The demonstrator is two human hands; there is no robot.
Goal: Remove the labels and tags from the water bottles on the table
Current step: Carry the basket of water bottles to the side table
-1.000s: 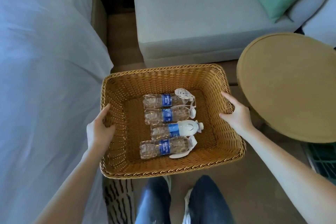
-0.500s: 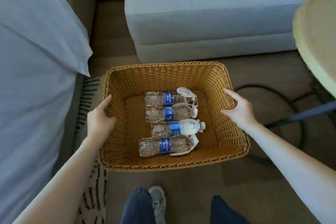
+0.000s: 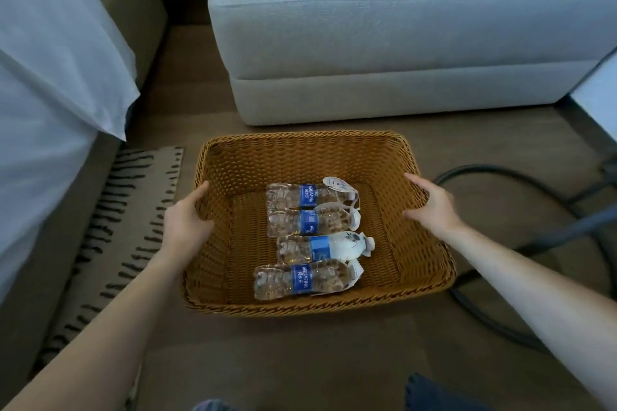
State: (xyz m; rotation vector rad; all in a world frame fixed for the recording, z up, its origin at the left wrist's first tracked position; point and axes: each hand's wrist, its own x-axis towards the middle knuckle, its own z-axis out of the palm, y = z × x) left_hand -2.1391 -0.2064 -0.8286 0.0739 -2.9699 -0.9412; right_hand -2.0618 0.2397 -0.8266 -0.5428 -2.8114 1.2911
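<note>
While L hand (image 3: pixel 187 223) & R hand (image 3: pixel 434 207) still grip it, basket (image 3: pixel 300 141) w/ 4 bottles (image 3: pixel 302 282) sits lower now.

Four water bottles (image 3: pixel 283 195), four blue labels (image 3: pixel 307 194), one basket (image 3: pixel 300 141), two hands (image 3: pixel 187 223), one rug (image 3: pixel 133 210).

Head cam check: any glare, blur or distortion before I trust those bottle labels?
Head view: dim, even room light, no glare on the bottles; the nearest bottle's blue label reads clearly; wide-angle bending bows the basket rim and the sofa edge; the striped rug looks softer.
</note>
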